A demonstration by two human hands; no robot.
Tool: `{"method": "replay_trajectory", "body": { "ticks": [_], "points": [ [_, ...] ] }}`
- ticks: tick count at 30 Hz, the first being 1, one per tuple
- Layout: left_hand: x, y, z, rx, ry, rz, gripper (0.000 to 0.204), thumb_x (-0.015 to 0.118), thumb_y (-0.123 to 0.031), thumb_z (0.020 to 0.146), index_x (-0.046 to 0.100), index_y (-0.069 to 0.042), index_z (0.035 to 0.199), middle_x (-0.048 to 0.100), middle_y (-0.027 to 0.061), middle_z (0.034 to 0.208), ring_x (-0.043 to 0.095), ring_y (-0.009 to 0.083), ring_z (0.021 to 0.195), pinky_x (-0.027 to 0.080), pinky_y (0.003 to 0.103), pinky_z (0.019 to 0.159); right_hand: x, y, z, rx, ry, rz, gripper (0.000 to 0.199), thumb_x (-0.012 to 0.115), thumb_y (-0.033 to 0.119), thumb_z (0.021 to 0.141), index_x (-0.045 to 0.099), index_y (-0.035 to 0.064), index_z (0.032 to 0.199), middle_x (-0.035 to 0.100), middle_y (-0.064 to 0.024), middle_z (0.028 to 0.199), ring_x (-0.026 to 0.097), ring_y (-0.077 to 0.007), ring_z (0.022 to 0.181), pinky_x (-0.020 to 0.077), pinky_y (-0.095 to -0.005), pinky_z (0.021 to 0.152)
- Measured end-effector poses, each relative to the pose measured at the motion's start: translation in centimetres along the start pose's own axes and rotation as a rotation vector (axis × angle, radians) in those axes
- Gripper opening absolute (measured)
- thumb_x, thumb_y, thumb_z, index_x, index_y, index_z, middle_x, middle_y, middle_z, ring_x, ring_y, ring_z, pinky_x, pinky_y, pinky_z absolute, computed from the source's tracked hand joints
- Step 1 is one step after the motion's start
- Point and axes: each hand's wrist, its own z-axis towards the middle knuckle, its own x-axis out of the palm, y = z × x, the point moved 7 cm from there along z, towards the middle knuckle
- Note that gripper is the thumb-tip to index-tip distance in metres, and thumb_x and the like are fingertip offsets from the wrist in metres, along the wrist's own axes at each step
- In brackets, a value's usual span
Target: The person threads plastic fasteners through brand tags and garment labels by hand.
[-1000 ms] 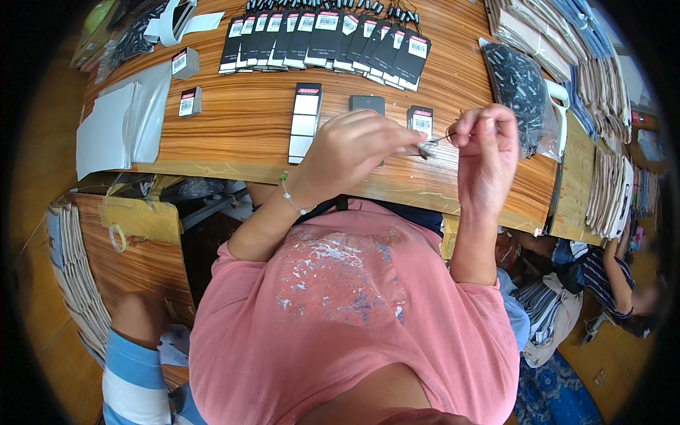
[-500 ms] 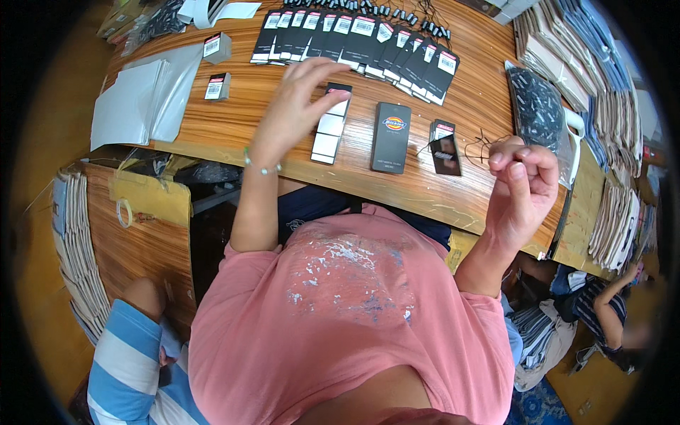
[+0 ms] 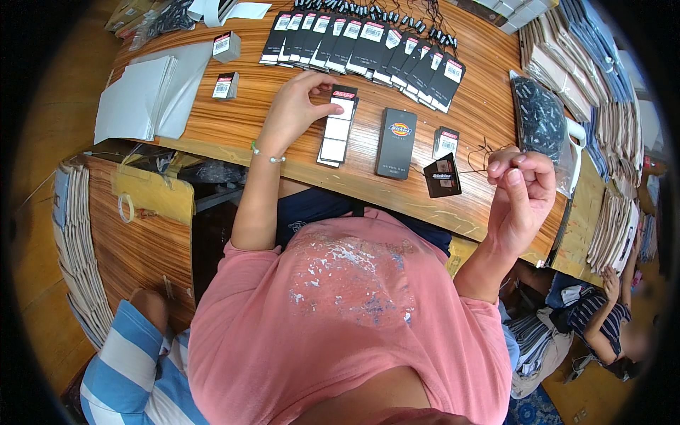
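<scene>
The white-panelled tag points lengthwise away, far end slightly rightward, under the thumb of the half-open left hand, while the right hand pinches a dark cord.

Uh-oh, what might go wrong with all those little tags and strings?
The small black tag is on a thin cord leading to the right hand; if the fingertips loosen, it might drop.
The white-panelled tags at the left hand lie slightly out of line, so a nudge could spread them.
The cords along the top of the overlapping black tags crowd together and may tangle.
</scene>
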Motion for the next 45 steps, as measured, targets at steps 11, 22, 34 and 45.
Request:
{"method": "replay_trajectory", "body": {
  "ticks": [11,22,34,45],
  "points": [
    [-0.8,-5.4,-2.4,-0.016,0.014,-0.773,0.032,0.063,0.005,0.070,0.048,0.000,0.098,0.058,0.0091,0.088,0.056,0.0095,0.078,0.046,0.020,0.067,1.6,0.2,-0.9,0.072,-0.054,-0.156,0.019,0.054,-0.007,0.076,0.047,-0.0005,0.092,0.057,-0.0094,0.074,0.058,-0.0157,0.070,0.0447,-0.0234,0.061],
    [0.2,-15.8,-4.6,0.344,-0.057,-0.441,0.019,0.064,0.002,0.070,0.059,0.000,0.088,0.061,0.0053,0.078,0.059,0.0095,0.068,0.048,0.019,0.054,3.9,-0.6,-0.6,0.084,0.018,-0.295,0.020,0.050,-0.009,0.077,0.037,0.0001,0.090,0.048,-0.0055,0.074,0.054,-0.0104,0.066,0.0435,-0.0203,0.060],
    [0.0,-17.2,-5.0,0.466,-0.113,-0.312,0.022,0.067,0.001,0.067,0.057,-0.001,0.087,0.060,0.0059,0.077,0.059,0.0113,0.065,0.048,0.020,0.052,3.3,-0.3,-0.8,0.037,0.050,-0.321,0.017,0.047,-0.008,0.079,0.036,0.0015,0.087,0.047,-0.0043,0.070,0.049,-0.0079,0.062,0.0400,-0.0198,0.054],
    [0.1,-18.3,-5.0,0.544,-0.111,-0.271,0.018,0.065,0.001,0.067,0.059,-0.002,0.084,0.061,0.0066,0.080,0.058,0.0152,0.066,0.048,0.022,0.051,2.9,0.5,-0.8,-0.055,0.048,-0.661,0.016,0.049,-0.007,0.078,0.039,0.0007,0.088,0.049,-0.0034,0.068,0.046,-0.0060,0.057,0.0358,-0.0190,0.049]
  ]
}}
